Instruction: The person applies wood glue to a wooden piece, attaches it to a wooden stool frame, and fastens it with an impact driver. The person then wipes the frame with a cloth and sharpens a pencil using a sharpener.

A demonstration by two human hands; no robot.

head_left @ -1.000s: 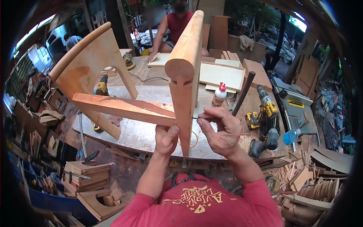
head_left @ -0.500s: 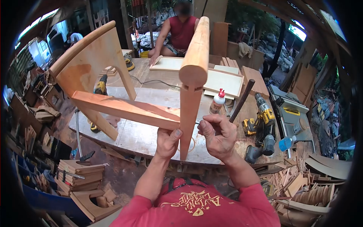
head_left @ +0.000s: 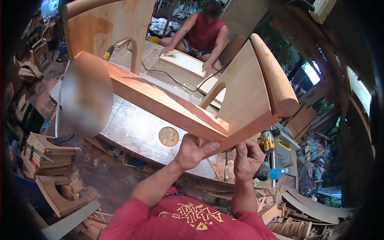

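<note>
A wooden furniture frame, with a long rail (head_left: 160, 105) joining two arched end panels, is tilted up in front of me. Its right end panel (head_left: 246, 90) has a thick rounded top bar (head_left: 276, 76); the left end panel (head_left: 110, 32) is partly cut off, and a blurred patch covers the rail's far end. My left hand (head_left: 191, 154) grips the frame where the rail meets the right panel, thumb on the panel's edge. At that edge, farther right, my right hand (head_left: 247, 160) has thumb and fingers pinched together; what they hold is hidden.
A slim, long-handled tool (head_left: 227, 167) lies below my hands. Beyond my right hand are a yellow drill (head_left: 266, 142) and a blue bottle (head_left: 277, 173). Across the worktable (head_left: 132, 128) a person (head_left: 204, 34) sits with both hands at a pale panel (head_left: 183, 64). Wood pieces are stacked lower left.
The right end panel has swung from nearly edge-on to show its inner face. My view has turned and dropped closer. My right hand now meets the panel's lower edge.
</note>
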